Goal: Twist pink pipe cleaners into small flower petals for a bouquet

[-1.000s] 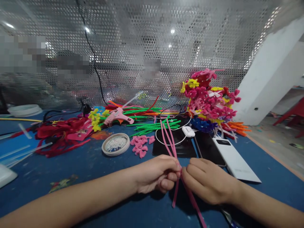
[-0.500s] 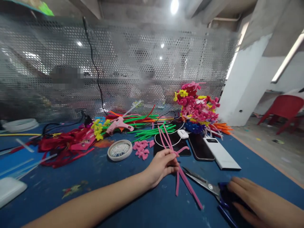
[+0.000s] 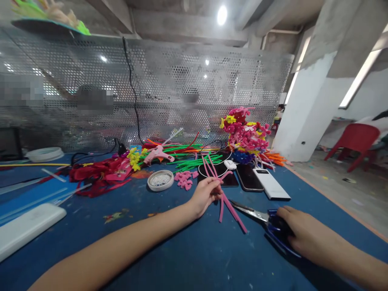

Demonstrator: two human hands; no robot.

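Observation:
Several pink pipe cleaners (image 3: 233, 208) are pinched in a bunch by my left hand (image 3: 203, 197). Their upper ends fan out above the fingers, and longer ends hang down to the right. My right hand (image 3: 306, 230) is closed round the dark blue handles of a pair of scissors (image 3: 257, 215). The scissor blades point left, their tips close to the hanging pipe cleaners. Just beyond my left hand is a small pile of short pink pieces (image 3: 184, 180), beside a round white dish of small pale beads (image 3: 160, 179).
A pink glue gun (image 3: 158, 154), green pipe cleaners (image 3: 197, 163) and red ribbons (image 3: 100, 173) lie farther back. Right of centre are a black phone (image 3: 249, 178), a white power bank (image 3: 271, 184) and a pink flower bunch (image 3: 248, 133). Perforated metal sheeting (image 3: 169, 93) stands behind.
The camera view has shifted, so the table things sit elsewhere in the picture. My left hand still grips the pink pipe cleaners. My right hand stays at the scissor handles, now seen more sharply.

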